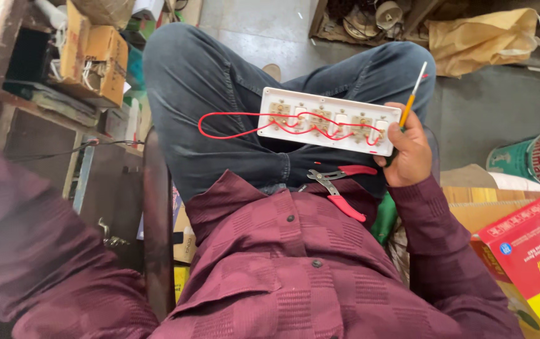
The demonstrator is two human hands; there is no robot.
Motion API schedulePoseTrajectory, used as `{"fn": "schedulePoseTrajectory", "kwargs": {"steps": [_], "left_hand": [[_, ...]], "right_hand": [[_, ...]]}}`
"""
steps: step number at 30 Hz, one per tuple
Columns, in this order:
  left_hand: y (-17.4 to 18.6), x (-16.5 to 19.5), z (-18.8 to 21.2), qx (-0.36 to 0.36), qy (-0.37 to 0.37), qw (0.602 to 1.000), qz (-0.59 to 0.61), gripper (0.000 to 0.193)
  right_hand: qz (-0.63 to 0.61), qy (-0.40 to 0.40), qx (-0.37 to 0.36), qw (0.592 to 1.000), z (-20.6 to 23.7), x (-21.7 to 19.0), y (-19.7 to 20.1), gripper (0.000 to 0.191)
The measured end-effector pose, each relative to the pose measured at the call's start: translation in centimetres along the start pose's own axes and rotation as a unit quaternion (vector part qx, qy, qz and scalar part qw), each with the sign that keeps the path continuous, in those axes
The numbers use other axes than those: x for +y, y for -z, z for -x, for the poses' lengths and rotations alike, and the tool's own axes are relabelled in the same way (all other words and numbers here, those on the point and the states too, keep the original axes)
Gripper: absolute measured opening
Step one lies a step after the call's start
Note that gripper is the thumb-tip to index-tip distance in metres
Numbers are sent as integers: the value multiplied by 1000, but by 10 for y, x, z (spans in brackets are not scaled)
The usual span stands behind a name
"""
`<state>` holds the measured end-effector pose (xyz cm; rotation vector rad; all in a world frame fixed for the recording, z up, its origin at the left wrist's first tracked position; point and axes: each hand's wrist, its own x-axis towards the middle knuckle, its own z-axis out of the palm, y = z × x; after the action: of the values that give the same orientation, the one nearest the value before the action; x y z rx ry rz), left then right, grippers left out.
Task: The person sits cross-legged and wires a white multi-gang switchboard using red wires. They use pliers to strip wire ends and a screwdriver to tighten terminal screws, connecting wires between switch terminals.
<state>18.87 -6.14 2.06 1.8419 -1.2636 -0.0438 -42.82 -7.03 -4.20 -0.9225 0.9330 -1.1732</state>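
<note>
Maroon shirt (295, 270) and dark jeans (220, 107) filled most of the view, because the person sat with crossed legs and used the lap as a bench. On the lap lay the white board (329, 120), back side up, with a red wire (232, 125) looped between its sockets. The right hand (411, 154) held the board's right end and a screwdriver (413, 95) together, fingers closed around both, the tip pointing up and away. Red pliers (339, 185) rested on the shirt just below the board. The left hand was out of view, only its sleeve showed, so I could not tell its fingers. In my judgement the board needed a steadier support before any screw was turned, and the loose wire loop should stay clear of the tip.
</note>
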Motion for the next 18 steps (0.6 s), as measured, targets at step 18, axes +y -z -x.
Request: {"fn": "schedulePoseTrajectory", "kwargs": {"steps": [18], "left_hand": [[70,2,159,121,135,719,671,31]], "right_hand": [[-58,-94,-136,985,-80,21,-181,27]]}}
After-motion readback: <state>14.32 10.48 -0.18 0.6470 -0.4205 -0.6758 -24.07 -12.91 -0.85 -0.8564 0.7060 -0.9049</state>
